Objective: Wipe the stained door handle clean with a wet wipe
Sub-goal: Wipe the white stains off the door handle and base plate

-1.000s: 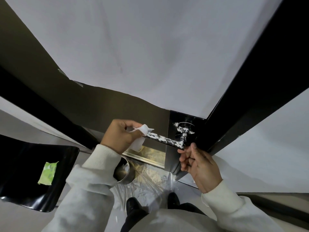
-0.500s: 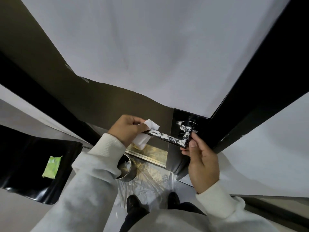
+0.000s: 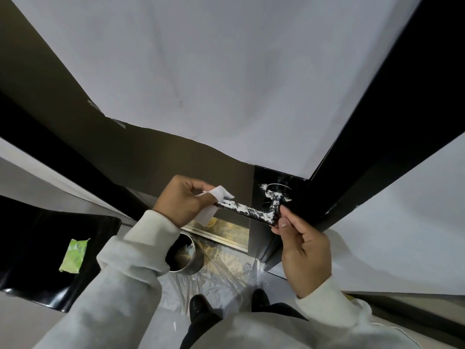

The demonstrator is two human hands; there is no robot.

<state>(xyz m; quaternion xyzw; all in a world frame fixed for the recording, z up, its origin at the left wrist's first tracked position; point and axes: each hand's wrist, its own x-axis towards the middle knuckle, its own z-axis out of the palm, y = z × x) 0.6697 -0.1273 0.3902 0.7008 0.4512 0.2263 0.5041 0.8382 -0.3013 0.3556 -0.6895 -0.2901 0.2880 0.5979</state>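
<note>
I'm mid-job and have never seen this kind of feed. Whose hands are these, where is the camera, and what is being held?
No machine here: a person works bare-handed, and the one wide-angle camera sits on their head, looking forward and down, so the door leans oddly. The left hand grips a white wipe at the free end of the black handle, which carries white stains. The right hand pinches the handle near its pivot end. Below, on the floor, stand a metal bin on plastic sheeting and the person's shoes. At left, a green wipe pack lies on a black tray.
</note>
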